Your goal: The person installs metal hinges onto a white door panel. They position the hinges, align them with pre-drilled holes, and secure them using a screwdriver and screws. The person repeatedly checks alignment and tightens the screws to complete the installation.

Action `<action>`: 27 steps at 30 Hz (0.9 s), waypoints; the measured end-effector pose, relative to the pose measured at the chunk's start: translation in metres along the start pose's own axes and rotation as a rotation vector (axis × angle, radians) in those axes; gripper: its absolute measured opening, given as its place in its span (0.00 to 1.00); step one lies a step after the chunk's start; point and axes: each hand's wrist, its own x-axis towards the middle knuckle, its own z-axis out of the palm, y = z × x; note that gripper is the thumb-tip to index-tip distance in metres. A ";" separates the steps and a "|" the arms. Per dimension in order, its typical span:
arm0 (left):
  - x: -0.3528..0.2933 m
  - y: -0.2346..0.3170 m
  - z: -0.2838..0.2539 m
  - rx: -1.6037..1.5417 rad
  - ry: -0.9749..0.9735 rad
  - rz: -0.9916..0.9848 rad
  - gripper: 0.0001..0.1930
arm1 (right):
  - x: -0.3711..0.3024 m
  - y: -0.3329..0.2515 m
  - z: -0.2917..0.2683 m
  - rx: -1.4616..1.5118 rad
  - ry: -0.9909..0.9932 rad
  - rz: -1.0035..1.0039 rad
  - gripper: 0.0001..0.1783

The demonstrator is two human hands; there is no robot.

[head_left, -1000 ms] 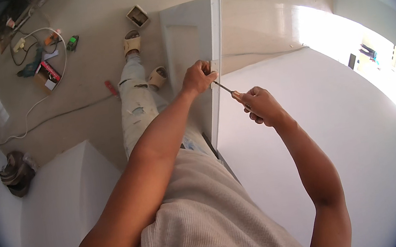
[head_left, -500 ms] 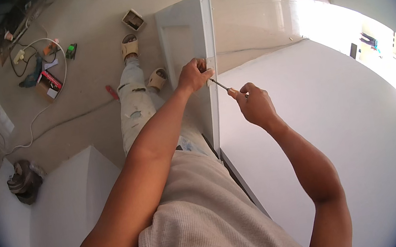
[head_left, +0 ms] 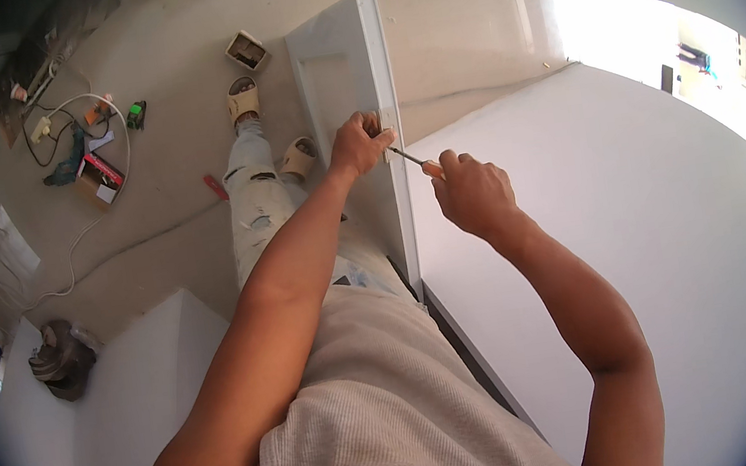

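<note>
A white panel door (head_left: pixel 337 82) stands upright on its side, its narrow edge facing right. Set into that edge is a small light-coloured metal plate (head_left: pixel 386 120). My left hand (head_left: pixel 361 145) is closed at the door's edge, thumb beside the plate; whatever its curled fingers hold is hidden. My right hand (head_left: pixel 477 189) grips the orange handle of a screwdriver (head_left: pixel 431 169). Its thin shaft slants up and left, and the tip reaches the door edge at my left thumb and the plate. Whether a screw sits under the tip is too small to tell.
A large white surface (head_left: pixel 599 231) lies right of the door. On the floor at left are a power drill (head_left: pixel 65 160), an open box (head_left: pixel 100 179), a green tool (head_left: pixel 136 114) and a white cable (head_left: pixel 127 138). A square container (head_left: pixel 246 52) stands beyond my sandalled feet.
My right hand has turned and shifted its grip, so more of the screwdriver's orange handle shows. My left hand stays at the door edge. The whole view has shifted slightly.
</note>
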 end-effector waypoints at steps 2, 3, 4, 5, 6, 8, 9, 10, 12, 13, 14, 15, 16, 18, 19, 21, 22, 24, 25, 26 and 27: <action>0.001 0.002 0.001 0.010 0.006 0.030 0.21 | 0.001 0.003 0.000 0.119 -0.001 0.125 0.15; -0.001 0.001 0.001 0.004 -0.001 0.028 0.21 | 0.004 0.005 0.000 0.145 -0.006 0.131 0.16; -0.001 0.007 0.000 -0.001 -0.008 0.030 0.21 | 0.007 0.007 -0.003 0.170 -0.006 0.138 0.16; -0.001 0.012 -0.001 -0.006 -0.017 0.033 0.21 | 0.006 0.008 -0.005 0.197 -0.005 0.146 0.17; -0.001 0.011 0.002 0.018 -0.027 0.026 0.21 | 0.000 0.007 -0.008 0.204 0.002 0.146 0.17; 0.001 0.004 -0.002 0.077 -0.019 0.009 0.21 | -0.008 -0.001 -0.021 0.223 0.018 0.116 0.18; 0.005 0.001 -0.004 0.055 -0.029 0.004 0.21 | -0.015 0.001 -0.027 0.288 0.080 0.135 0.18; 0.007 -0.002 -0.005 0.030 -0.042 -0.006 0.21 | -0.026 0.004 -0.033 0.352 0.138 0.160 0.18; 0.009 -0.002 -0.010 0.019 -0.072 -0.020 0.23 | -0.045 0.018 -0.036 0.626 0.205 0.251 0.20; 0.010 0.001 -0.009 0.019 -0.092 -0.023 0.24 | -0.052 0.033 -0.022 0.765 0.260 0.284 0.20; 0.009 0.003 -0.009 0.024 -0.108 -0.030 0.26 | -0.056 0.049 0.000 0.907 0.312 0.311 0.21; 0.012 0.001 -0.010 0.038 -0.131 -0.043 0.28 | -0.060 0.059 0.018 1.048 0.363 0.336 0.21; 0.016 -0.007 -0.018 0.059 -0.136 -0.062 0.29 | -0.069 0.057 0.020 1.374 0.254 0.393 0.22; 0.017 -0.008 -0.020 0.081 -0.174 -0.096 0.30 | -0.076 0.067 0.059 1.701 0.315 0.340 0.22; 0.016 -0.007 -0.024 0.093 -0.184 -0.115 0.29 | -0.076 0.068 0.082 1.866 0.339 0.303 0.22; 0.007 0.003 -0.030 0.108 -0.193 -0.169 0.28 | -0.080 0.063 0.112 2.008 0.353 0.292 0.23; -0.003 0.013 -0.036 0.115 -0.183 -0.202 0.28 | -0.082 0.056 0.124 2.059 0.352 0.292 0.23; -0.017 0.025 -0.048 0.202 -0.138 -0.216 0.27 | -0.088 0.046 0.146 2.168 0.321 0.302 0.23; -0.024 0.029 -0.062 0.287 -0.090 -0.203 0.27 | -0.091 0.041 0.155 2.200 0.278 0.315 0.22; -0.034 0.037 -0.070 0.365 -0.051 -0.192 0.27 | -0.094 0.038 0.165 2.243 0.258 0.313 0.22; -0.045 0.045 -0.079 0.315 -0.086 -0.145 0.23 | -0.096 0.034 0.174 2.285 0.236 0.307 0.22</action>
